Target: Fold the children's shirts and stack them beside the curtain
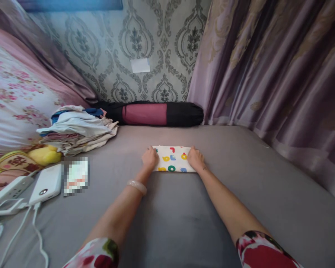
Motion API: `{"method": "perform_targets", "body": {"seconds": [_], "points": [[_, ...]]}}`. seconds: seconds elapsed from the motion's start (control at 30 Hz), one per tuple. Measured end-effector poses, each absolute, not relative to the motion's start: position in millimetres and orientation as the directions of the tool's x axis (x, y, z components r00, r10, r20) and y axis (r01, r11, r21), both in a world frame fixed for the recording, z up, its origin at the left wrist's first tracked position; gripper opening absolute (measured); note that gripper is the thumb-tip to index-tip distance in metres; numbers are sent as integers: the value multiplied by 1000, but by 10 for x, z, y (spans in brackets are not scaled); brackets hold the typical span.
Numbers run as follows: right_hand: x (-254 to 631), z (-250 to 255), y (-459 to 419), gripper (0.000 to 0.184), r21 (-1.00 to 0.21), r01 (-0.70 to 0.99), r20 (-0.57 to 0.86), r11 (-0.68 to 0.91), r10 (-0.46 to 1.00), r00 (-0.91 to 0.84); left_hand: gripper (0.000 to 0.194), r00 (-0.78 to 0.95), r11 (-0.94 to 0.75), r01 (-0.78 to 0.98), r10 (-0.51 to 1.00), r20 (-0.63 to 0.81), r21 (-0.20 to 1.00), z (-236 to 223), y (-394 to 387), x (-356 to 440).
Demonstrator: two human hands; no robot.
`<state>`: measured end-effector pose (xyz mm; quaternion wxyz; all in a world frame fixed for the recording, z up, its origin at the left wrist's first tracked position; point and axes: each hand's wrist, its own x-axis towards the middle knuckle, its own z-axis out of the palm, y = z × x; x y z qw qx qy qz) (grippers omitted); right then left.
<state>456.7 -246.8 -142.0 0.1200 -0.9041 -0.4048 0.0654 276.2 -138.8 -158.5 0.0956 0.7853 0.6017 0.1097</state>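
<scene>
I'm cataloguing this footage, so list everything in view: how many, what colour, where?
sheet: one, grey, across foreground
printed cloth: one, white with coloured prints, centre
roll: one, black and dark pink, along wall
clothes pile: one, mixed colours, left
floral fabric: one, white and pink, far left
plush-like items: count unclear, yellow and brown, left
power bank: one, white, left
power strip: one, white, left edge
charger: one, white, beside strip
cables: at least three, white, lower left
blurred item: one, mostly pale, beside power bank
wallpaper: grey, back
paper: one, white, on wallpaper
panel: one, blue, top left
curtains: two, purplish, both sides
bracelet: one, pale, left wrist
sleeves: two, floral, bottom
left hand: one, bare, gripping cloth's left end
right hand: one, bare, gripping cloth's right end
</scene>
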Motion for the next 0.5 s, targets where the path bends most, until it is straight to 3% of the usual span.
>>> {"method": "perform_targets", "body": {"seconds": [0.13, 0.23, 0.37, 0.5], "points": [[4501, -1370, -2498, 40, -239, 746, 74, -622, 754, 652, 38, 266, -312, 925, 939, 216, 216, -1517, -1539, 2750], [4331, -1367, -2503, 44, -183, 844, 219, -505, 816, 535, 39, 405, -461, 878, 859, 314, 129, -1507, -1698, 2801], [4126, -1465, -2493, 46, -147, 962, 228, -231, 938, 261, 46, 622, -664, 744, 730, 283, 77, -1585, -1863, 2890], [4081, -1606, -2480, 53, -162, 970, 147, -180, 968, 204, 52, 662, -686, 723, 720, 210, 74, -1687, -1890, 2904]]}}
